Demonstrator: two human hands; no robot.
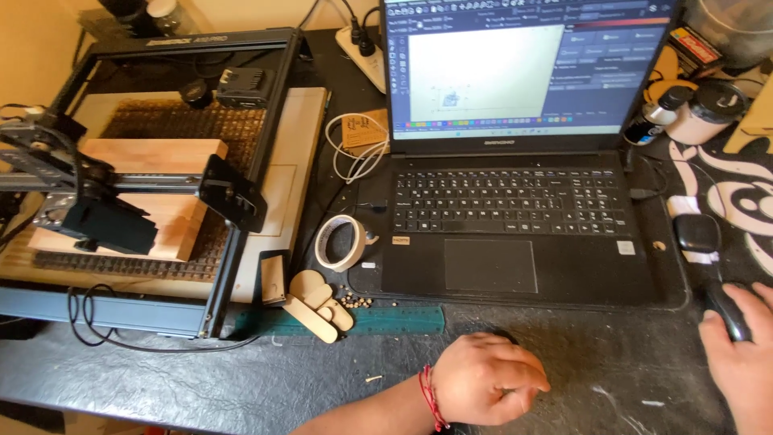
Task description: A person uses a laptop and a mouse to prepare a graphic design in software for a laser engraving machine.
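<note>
A laser engraver frame (161,177) is occupying the desk's (241,379) left end, an open laptop (515,161) sitting beside it. Near the front edge, the left hand (487,379) is resting loosely clenched, holding nothing. At the right edge, the right hand (741,354) is gripping a black mouse (729,314).

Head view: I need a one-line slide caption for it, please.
Right hand on a black mouse, left hand fisted on the desk, before an open laptop beside a laser engraver holding wood blocks.
</note>
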